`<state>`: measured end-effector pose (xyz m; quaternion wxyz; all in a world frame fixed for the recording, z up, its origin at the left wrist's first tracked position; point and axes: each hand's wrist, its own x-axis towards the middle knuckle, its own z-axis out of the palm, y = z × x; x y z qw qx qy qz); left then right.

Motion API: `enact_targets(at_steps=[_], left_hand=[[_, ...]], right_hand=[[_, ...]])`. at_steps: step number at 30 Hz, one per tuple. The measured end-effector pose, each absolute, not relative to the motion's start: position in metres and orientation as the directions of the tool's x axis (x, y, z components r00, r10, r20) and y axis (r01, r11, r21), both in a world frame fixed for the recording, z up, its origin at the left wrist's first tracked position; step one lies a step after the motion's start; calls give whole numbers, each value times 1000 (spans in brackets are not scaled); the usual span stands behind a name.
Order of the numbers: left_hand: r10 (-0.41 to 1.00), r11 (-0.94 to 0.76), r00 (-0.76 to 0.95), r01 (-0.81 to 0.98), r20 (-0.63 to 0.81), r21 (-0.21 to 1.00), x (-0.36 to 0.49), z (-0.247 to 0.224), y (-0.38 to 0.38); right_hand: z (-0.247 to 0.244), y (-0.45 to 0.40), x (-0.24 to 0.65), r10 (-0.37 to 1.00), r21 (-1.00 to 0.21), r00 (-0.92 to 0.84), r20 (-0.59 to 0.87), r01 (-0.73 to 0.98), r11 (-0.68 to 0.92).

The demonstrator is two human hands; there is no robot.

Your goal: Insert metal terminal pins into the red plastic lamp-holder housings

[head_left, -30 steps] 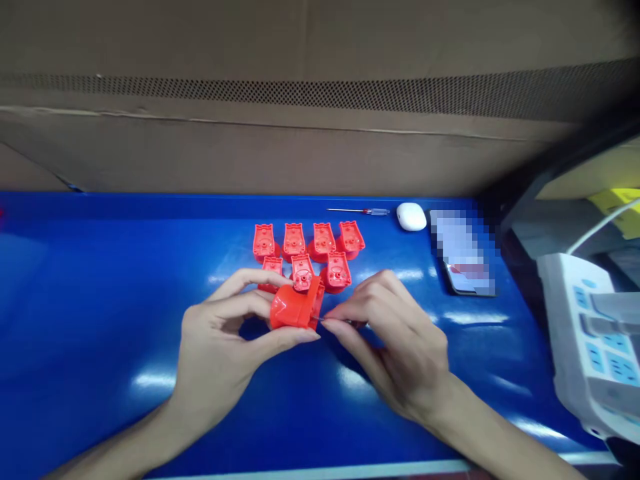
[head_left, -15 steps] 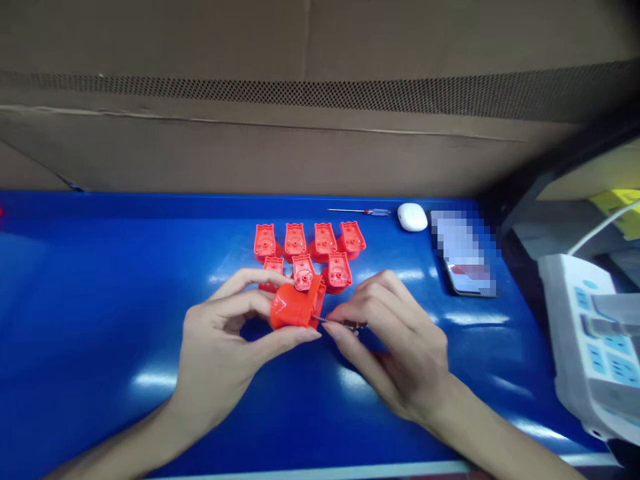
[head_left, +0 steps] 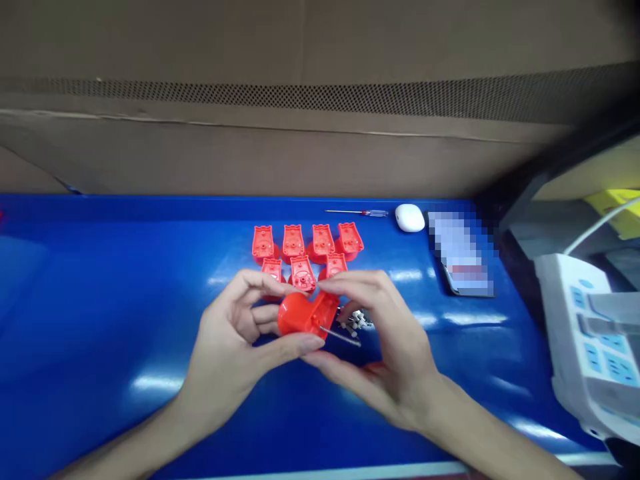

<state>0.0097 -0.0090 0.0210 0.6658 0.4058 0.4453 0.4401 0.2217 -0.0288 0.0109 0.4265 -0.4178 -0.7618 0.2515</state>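
Note:
Between both hands is a red plastic housing (head_left: 299, 313), its rounded end to the left and its open, hollow side turned to the right. My left hand (head_left: 245, 327) grips the rounded end, thumb below and fingers behind. My right hand (head_left: 385, 340) pinches the other end, with fingertips on the upper edge and thumb at the lower edge. A thin ribbed metal piece (head_left: 341, 337), spring-like, sticks out of the open side toward the lower right. Just beyond it, a little heap of small white-and-metal parts (head_left: 357, 321) lies on the table, partly hidden by my right fingers.
Several similar red housings (head_left: 293, 241) stand in two rows on the blue table (head_left: 100, 300). Behind them lie a small screwdriver (head_left: 370, 213), a white rounded case (head_left: 410, 218) and a phone (head_left: 463, 257). A white power strip (head_left: 575, 340) sits at the right. Cardboard (head_left: 250, 157) lines the back.
My right hand has gone from holding the thin metal piece to gripping the housing's edge. That piece now protrudes freely. The housing has shifted slightly right and turned, exposing the heap of small parts.

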Motion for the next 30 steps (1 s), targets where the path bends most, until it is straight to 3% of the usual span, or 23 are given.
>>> enact_targets(at_steps=[9, 13, 17, 23, 26, 30], left_hand=[[875, 376, 400, -212, -271, 902, 3, 12, -8], [931, 170, 331, -24, -153, 985, 4, 11, -12], [959, -53, 284, 126, 16, 991, 5, 7, -17], [902, -431, 247, 445, 354, 785, 0, 9, -20], [836, -547, 345, 463, 427, 698, -2, 16, -18], [777, -598, 501, 399, 381, 695, -4, 14, -14]], right_hand=[[14, -26, 224, 844, -724, -314, 435, 434, 536], [16, -27, 226, 861, -774, -313, 402, 387, 502], [19, -26, 234, 887, -835, -345, 308, 349, 425], [23, -18, 244, 814, -800, -520, 258, 358, 482], [21, -17, 245, 766, -754, -626, 147, 431, 497], [17, -18, 242, 739, -707, -673, 24, 511, 488]])
